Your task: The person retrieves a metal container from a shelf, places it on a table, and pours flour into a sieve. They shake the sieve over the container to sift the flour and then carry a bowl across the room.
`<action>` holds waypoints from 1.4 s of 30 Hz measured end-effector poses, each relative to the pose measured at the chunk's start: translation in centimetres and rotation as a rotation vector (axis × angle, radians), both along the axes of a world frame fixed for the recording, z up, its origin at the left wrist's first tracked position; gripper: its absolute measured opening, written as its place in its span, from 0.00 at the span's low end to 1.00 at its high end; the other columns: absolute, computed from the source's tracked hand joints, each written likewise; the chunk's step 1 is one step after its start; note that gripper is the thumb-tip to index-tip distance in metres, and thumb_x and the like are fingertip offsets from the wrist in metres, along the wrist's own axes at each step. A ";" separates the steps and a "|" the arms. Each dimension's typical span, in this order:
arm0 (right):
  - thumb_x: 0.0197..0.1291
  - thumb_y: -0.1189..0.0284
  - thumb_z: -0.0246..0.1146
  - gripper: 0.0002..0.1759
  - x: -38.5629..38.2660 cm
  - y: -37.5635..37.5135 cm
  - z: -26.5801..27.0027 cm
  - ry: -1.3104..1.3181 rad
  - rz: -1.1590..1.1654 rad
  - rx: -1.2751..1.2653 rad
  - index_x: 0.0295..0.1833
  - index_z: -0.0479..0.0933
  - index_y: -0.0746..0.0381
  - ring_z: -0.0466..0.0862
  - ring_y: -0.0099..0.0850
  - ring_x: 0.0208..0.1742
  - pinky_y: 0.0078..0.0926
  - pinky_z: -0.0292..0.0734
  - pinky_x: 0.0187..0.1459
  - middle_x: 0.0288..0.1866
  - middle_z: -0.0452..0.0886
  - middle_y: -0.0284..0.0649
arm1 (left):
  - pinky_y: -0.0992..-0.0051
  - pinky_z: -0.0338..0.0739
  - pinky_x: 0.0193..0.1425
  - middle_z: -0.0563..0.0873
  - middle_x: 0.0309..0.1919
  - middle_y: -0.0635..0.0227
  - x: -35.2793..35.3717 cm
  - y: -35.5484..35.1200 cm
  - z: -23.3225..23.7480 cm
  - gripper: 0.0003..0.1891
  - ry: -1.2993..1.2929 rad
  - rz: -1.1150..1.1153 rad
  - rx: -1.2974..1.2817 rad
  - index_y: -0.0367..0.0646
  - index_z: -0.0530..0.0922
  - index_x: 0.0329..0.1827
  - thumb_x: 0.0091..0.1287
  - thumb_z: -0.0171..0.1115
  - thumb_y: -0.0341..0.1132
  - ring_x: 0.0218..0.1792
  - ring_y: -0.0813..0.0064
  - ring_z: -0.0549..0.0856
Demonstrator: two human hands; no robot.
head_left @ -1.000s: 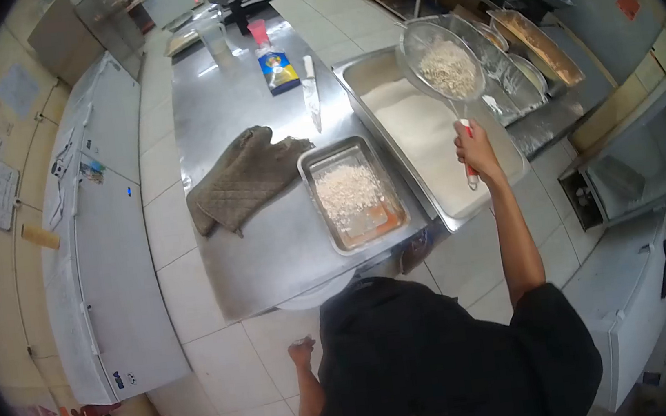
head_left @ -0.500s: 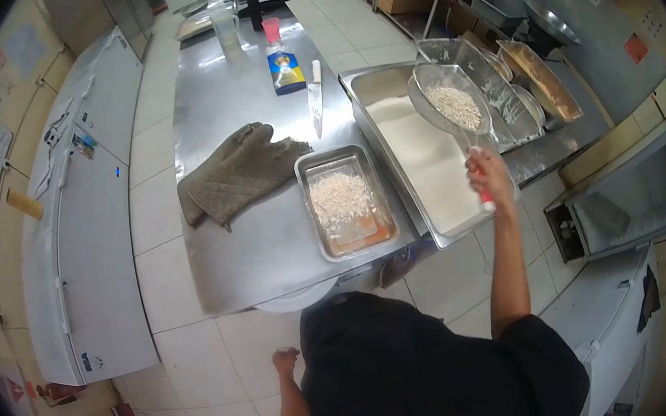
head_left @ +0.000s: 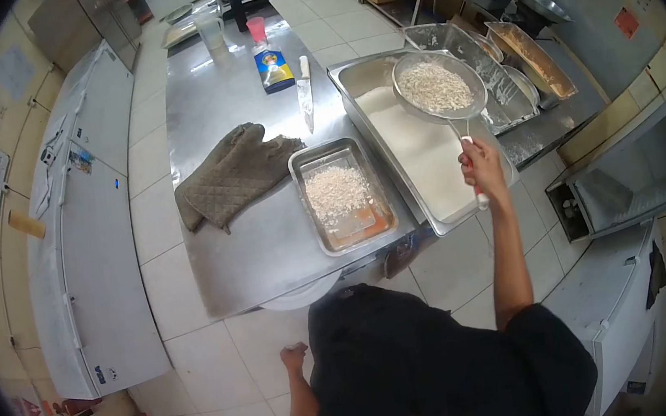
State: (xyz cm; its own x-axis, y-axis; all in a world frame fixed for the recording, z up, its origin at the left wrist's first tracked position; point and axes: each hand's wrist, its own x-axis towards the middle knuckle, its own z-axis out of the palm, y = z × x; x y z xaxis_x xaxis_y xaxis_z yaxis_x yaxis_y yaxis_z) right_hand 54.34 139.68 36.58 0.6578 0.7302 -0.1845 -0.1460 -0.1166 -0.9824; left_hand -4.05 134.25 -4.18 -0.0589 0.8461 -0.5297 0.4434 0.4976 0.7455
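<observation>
My right hand (head_left: 483, 166) grips the red and white handle of a round mesh sieve (head_left: 462, 115). Pale flakes (head_left: 436, 87) lie in the sieve, which is over a deep steel pan (head_left: 438, 225) of white powder (head_left: 417, 149). Down beside my body hangs my left hand (head_left: 293, 355), its fingers curled; whatever they may hold is too small to make out. Left of the deep pan, a small steel tray (head_left: 328, 248) contains more pale flakes (head_left: 337, 195) and something orange at its near end.
On the steel table (head_left: 261, 257) lie a brown oven mitt (head_left: 235, 174), a knife (head_left: 306, 100), a blue and yellow packet (head_left: 274, 68) and a clear jug (head_left: 210, 33). Flour-dusted pans (head_left: 501, 98) stand beyond the sieve. White freezers (head_left: 105, 259) line the left side.
The sieve now appears flatter and sharper, its flakes more spread out. My right hand remains on the handle. The whole view has shifted slightly.
</observation>
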 end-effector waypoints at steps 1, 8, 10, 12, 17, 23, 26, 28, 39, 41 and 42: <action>0.65 0.66 0.54 0.09 -0.2 0.8 -0.6 -0.019 -0.025 0.028 0.44 0.68 0.60 0.60 0.13 0.12 0.13 0.52 0.11 0.19 0.66 0.28 | 0.75 0.73 0.22 0.81 0.14 0.64 0.8 0.1 -0.1 0.08 -0.055 0.098 -0.037 0.36 0.81 0.18 0.49 0.64 0.32 0.18 0.76 0.81; 0.66 0.64 0.53 0.10 -1.0 -0.7 -0.7 0.011 0.005 0.042 0.46 0.69 0.59 0.58 0.13 0.11 0.13 0.50 0.11 0.19 0.64 0.28 | 0.77 0.74 0.23 0.83 0.16 0.64 0.0 2.1 -0.1 0.10 0.026 -0.007 -0.031 0.34 0.82 0.22 0.52 0.64 0.34 0.16 0.76 0.80; 0.66 0.63 0.54 0.11 -2.2 -1.0 -1.4 0.102 -0.026 0.179 0.46 0.69 0.59 0.58 0.13 0.11 0.12 0.50 0.10 0.19 0.64 0.28 | 0.75 0.74 0.23 0.83 0.16 0.63 0.7 2.0 0.3 0.14 -0.021 0.093 -0.022 0.33 0.80 0.19 0.55 0.62 0.36 0.17 0.76 0.81; 0.66 0.61 0.54 0.12 -3.6 -0.2 -2.3 0.173 -0.094 0.245 0.47 0.69 0.58 0.58 0.12 0.11 0.11 0.49 0.09 0.19 0.63 0.27 | 0.75 0.73 0.22 0.84 0.17 0.63 0.8 1.9 0.4 0.13 -0.046 0.027 -0.042 0.32 0.80 0.20 0.56 0.62 0.34 0.18 0.76 0.81; 0.66 0.62 0.53 0.13 -2.1 -1.0 -0.7 0.062 0.026 0.103 0.49 0.69 0.58 0.58 0.13 0.11 0.12 0.49 0.09 0.17 0.63 0.27 | 0.75 0.74 0.22 0.82 0.16 0.61 -0.4 1.4 -0.5 0.11 -0.075 0.003 -0.116 0.29 0.79 0.23 0.56 0.59 0.31 0.20 0.73 0.83; 0.66 0.61 0.53 0.15 -1.6 -0.9 0.3 -0.035 0.132 0.021 0.50 0.69 0.60 0.59 0.13 0.10 0.12 0.50 0.09 0.17 0.63 0.27 | 0.74 0.76 0.24 0.83 0.19 0.59 -1.3 1.0 -0.8 0.10 0.007 -0.060 -0.083 0.28 0.79 0.26 0.57 0.59 0.30 0.24 0.71 0.85; 0.66 0.63 0.53 0.15 -2.8 -0.2 -0.5 0.006 0.071 0.086 0.51 0.69 0.61 0.58 0.13 0.10 0.13 0.49 0.09 0.16 0.63 0.28 | 0.75 0.77 0.26 0.83 0.19 0.59 -0.5 0.5 0.6 0.10 -0.066 0.022 -0.087 0.31 0.78 0.23 0.57 0.60 0.31 0.24 0.71 0.85; 0.66 0.65 0.53 0.14 -4.0 -0.5 0.1 -0.077 0.100 0.030 0.51 0.70 0.61 0.57 0.12 0.10 0.13 0.48 0.10 0.16 0.63 0.26 | 0.74 0.77 0.26 0.83 0.19 0.60 -0.9 0.0 0.4 0.10 -0.018 -0.022 -0.070 0.32 0.78 0.22 0.56 0.61 0.31 0.25 0.71 0.85; 0.62 0.70 0.55 0.15 -9.7 -0.9 -1.8 -0.887 0.363 -0.162 0.52 0.71 0.65 0.78 0.38 0.22 0.31 0.69 0.26 0.19 0.75 0.45 | 0.77 0.76 0.26 0.85 0.24 0.60 -1.9 -5.1 4.3 0.06 0.035 0.068 -0.121 0.30 0.79 0.26 0.55 0.61 0.27 0.25 0.72 0.85; 0.60 0.72 0.56 0.16 -10.3 -1.0 -3.4 -1.064 0.439 -0.198 0.54 0.70 0.64 0.80 0.49 0.31 0.40 0.73 0.31 0.28 0.78 0.52 | 0.77 0.76 0.26 0.85 0.24 0.60 -2.5 -6.1 4.9 0.07 0.018 0.111 -0.156 0.30 0.79 0.27 0.55 0.61 0.28 0.26 0.72 0.85; 0.60 0.72 0.56 0.17 -10.8 -1.1 -4.0 -1.145 0.470 -0.230 0.54 0.70 0.64 0.80 0.49 0.30 0.41 0.73 0.31 0.29 0.78 0.52 | 0.77 0.75 0.26 0.84 0.21 0.62 -3.1 -6.8 4.6 0.09 -0.017 0.154 -0.136 0.30 0.79 0.25 0.56 0.63 0.30 0.24 0.73 0.85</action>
